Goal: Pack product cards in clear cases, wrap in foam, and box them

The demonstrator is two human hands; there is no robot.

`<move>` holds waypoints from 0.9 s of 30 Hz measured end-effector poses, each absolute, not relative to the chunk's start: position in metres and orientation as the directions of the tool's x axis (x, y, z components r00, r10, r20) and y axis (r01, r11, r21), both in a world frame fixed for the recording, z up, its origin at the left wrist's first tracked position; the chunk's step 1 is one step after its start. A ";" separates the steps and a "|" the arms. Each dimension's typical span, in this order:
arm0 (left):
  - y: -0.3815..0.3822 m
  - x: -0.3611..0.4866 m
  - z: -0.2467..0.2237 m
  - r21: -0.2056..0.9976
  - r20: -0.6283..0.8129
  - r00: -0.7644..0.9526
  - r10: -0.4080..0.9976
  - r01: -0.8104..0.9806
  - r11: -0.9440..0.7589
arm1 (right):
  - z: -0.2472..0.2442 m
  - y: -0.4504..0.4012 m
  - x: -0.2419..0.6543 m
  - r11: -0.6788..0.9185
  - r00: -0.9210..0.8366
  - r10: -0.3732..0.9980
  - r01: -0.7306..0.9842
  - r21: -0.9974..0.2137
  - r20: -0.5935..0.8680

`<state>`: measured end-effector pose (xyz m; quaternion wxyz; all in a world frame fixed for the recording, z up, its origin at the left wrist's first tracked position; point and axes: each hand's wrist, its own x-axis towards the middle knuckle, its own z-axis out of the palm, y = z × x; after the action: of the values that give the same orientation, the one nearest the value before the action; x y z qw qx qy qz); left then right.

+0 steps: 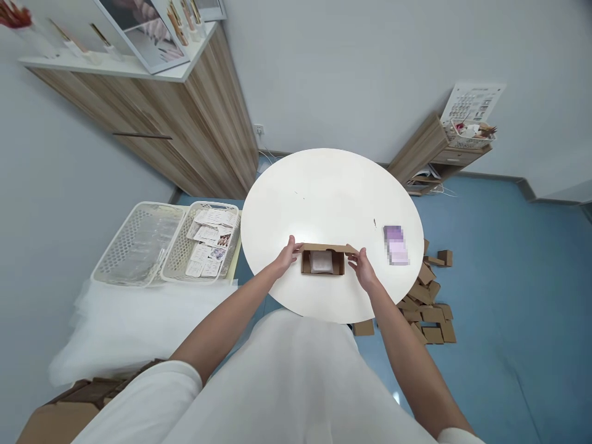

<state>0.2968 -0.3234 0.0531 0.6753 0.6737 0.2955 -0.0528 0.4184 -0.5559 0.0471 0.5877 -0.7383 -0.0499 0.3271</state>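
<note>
A small brown cardboard box (306,265) stands on the round white table (324,191) near its front edge. The box's lid (325,247) is raised at the far side, and a whitish wrapped item (320,262) lies inside. At the lid's left end, my left hand (287,254) pinches the cardboard between thumb and fingers. My right hand (362,267) grips the lid's right end with its fingertips.
Purple cards (395,245) lie on the table's right side. White baskets (201,242) with cards and clear packets stand left of the table. Several brown boxes (432,316) are piled on the floor at right. A wooden cabinet (185,117) stands behind left.
</note>
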 end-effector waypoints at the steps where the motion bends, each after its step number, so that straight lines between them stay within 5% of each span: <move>1: -0.325 0.292 0.052 0.872 -0.482 0.817 0.317 0.483 0.083 | 0.046 -0.559 0.413 -0.308 0.772 0.470 -0.311 -0.899 -0.428; 7: -0.330 0.277 0.054 0.846 -0.533 0.816 0.225 0.518 0.127 | 0.054 -0.563 0.391 -0.357 0.720 0.487 -0.353 -0.865 -0.495; 16: -0.341 0.257 0.043 0.891 -0.404 0.893 0.196 0.433 -0.135 | 0.051 -0.567 0.365 -0.477 0.730 0.475 -0.256 -0.841 -0.492; 21: -0.350 0.245 0.019 0.733 -0.379 0.845 0.378 0.524 -0.435 | 0.029 -0.567 0.345 -0.673 0.821 0.384 -0.065 -0.737 -0.423; 27: -0.357 0.247 0.007 0.613 -0.424 0.805 0.414 0.592 -0.524 | 0.012 -0.563 0.333 -0.788 0.862 0.285 -0.039 -0.615 -0.419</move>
<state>0.2466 -0.3568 0.0073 0.3920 0.8654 0.2907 -0.1135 0.3326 -0.5631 0.0118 0.3188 -0.9108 -0.0675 0.2537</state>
